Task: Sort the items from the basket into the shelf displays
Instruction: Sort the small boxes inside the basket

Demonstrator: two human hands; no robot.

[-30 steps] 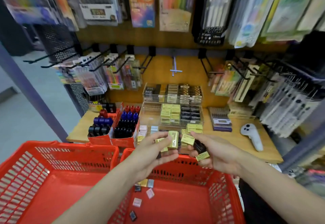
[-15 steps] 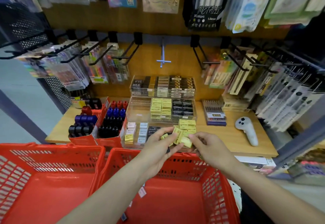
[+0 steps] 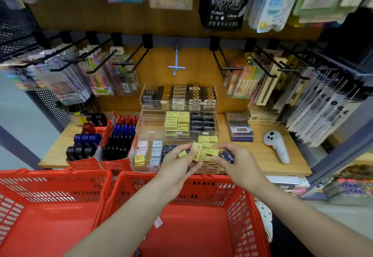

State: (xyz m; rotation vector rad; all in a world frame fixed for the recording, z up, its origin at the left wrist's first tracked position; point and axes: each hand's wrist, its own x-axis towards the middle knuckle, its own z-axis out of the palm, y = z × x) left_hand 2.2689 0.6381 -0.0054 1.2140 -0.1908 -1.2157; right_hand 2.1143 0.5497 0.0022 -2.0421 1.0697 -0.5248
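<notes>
So, both hands were over the front tier of the clear display case (image 3: 150, 133), above the far rim of the right red basket (image 3: 245, 202). Left hand (image 3: 177, 168) was curled, pinching yellow boxes (image 3: 196, 150) between thumb and fingers. Right hand (image 3: 235, 164), at 3 o'clock of the left, pinched one yellow box (image 3: 212, 152) at its fingertips and had a dark box (image 3: 227, 155) tucked in the palm — label blurred, probably an eraser. More yellow boxes sat in the tray at 12 o'clock. A second red basket (image 3: 40, 206) sat at 9 o'clock; a white controller (image 3: 276, 145) lay at 3 o'clock.
</notes>
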